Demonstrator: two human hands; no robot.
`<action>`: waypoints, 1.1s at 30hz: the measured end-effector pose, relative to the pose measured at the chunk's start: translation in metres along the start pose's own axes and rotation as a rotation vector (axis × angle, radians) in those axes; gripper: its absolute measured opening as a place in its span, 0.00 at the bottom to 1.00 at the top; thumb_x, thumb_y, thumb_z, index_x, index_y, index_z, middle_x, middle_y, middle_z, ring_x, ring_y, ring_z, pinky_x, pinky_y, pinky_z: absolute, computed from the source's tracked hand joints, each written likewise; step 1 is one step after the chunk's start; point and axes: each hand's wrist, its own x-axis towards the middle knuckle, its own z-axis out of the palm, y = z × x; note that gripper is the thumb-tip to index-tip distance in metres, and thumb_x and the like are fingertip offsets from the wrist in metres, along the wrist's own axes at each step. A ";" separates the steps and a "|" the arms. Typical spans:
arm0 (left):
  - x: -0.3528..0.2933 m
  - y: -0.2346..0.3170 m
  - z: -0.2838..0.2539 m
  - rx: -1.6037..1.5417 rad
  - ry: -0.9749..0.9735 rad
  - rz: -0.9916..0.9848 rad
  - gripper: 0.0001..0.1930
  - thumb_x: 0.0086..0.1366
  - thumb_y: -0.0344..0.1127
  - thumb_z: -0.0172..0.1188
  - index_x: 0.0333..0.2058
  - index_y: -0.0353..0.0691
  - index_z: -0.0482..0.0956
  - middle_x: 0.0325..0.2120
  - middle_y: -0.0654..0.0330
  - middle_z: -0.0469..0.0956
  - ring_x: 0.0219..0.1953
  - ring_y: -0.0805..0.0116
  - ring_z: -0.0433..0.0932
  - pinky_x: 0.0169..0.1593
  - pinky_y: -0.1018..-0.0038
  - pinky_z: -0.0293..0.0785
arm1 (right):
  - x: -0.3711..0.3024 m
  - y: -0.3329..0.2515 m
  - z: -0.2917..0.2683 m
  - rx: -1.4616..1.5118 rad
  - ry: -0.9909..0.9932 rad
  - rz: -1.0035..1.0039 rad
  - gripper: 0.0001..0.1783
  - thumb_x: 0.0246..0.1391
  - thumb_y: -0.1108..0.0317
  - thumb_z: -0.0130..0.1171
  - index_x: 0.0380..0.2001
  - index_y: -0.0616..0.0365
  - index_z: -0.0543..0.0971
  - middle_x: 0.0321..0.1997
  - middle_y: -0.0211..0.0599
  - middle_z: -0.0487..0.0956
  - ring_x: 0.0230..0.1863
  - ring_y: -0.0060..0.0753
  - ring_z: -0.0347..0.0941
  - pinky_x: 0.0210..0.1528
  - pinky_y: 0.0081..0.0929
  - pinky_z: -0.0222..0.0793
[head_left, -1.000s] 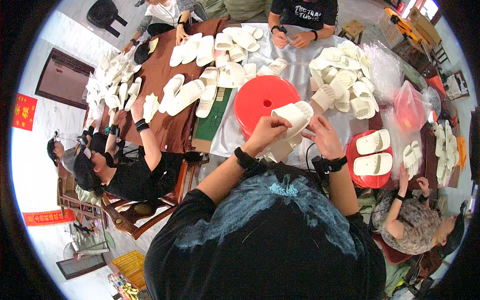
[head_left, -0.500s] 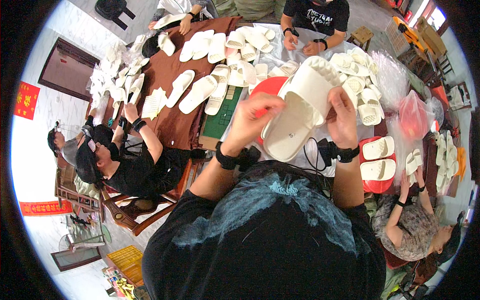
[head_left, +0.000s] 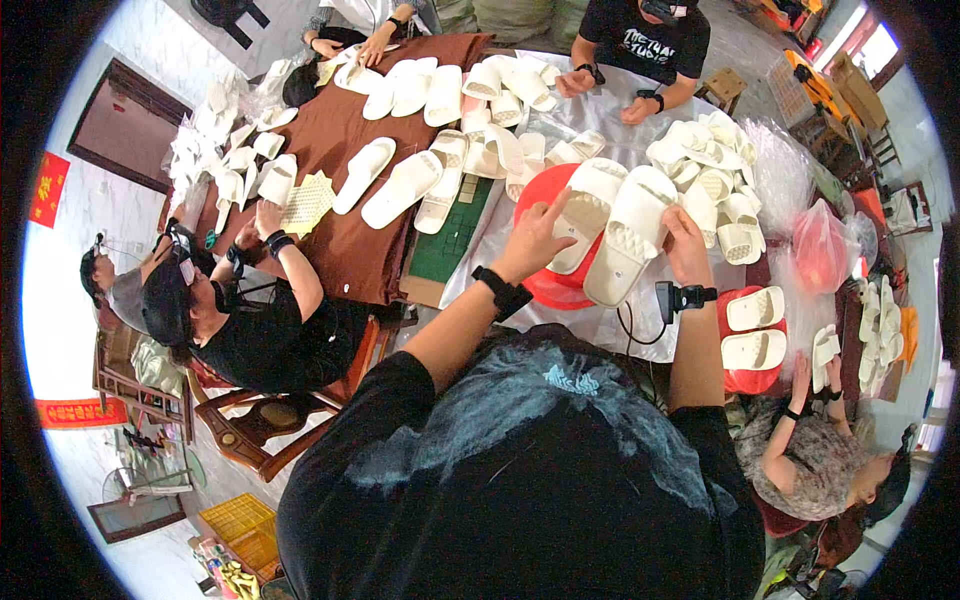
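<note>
A worktop spreads before the wearer, brown cloth over its left part and a silvery sheet over its right; a co-worker in black sits at its left side on a carved wooden chair, hands at a white slipper, while another in a mottled top works at lower right and two more work along the far edge; a large heap of white slippers crowds the sheet just beyond the right hand, a second heap, mixed with clear plastic, fills the far left, and loose slippers lie between over a green board; a dark cable hangs beside the right wrist.

Among containers, a yellow crate stands on the floor at lower left, its contents too unclear to tell; clear plastic bags lie beyond the right heap, and a translucent bag near them shows something red inside; a second red stool at right carries two slippers.

Directly ahead, a red stool bears the left slipper, sole down; the right hand's grip is closed on the edge of the right slipper, tilted over the stool beside its mate; the left hand's grip is loose, index finger and thumb spread at the left slipper's edge.
</note>
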 end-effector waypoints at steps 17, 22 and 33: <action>0.000 -0.030 -0.026 0.104 -0.196 -0.013 0.15 0.49 0.30 0.64 0.39 0.41 0.78 0.32 0.48 0.74 0.39 0.47 0.73 0.44 0.60 0.71 | 0.029 0.056 0.021 0.062 0.174 -0.173 0.08 0.62 0.67 0.51 0.35 0.61 0.75 0.35 0.25 0.74 0.38 0.17 0.67 0.45 0.17 0.63; 0.012 -0.032 -0.046 0.115 -0.170 0.027 0.11 0.50 0.31 0.64 0.35 0.38 0.80 0.32 0.47 0.77 0.38 0.49 0.76 0.43 0.61 0.72 | 0.047 0.057 0.005 -0.171 0.137 -0.128 0.12 0.60 0.64 0.54 0.35 0.64 0.76 0.38 0.29 0.74 0.42 0.22 0.67 0.48 0.20 0.63; 0.111 -0.029 -0.040 0.295 -0.057 0.464 0.32 0.43 0.44 0.73 0.50 0.47 0.75 0.43 0.52 0.74 0.50 0.51 0.71 0.50 0.62 0.70 | -0.044 -0.046 0.040 -1.154 0.272 -0.442 0.07 0.52 0.70 0.58 0.32 0.62 0.77 0.32 0.42 0.74 0.33 0.41 0.71 0.36 0.32 0.65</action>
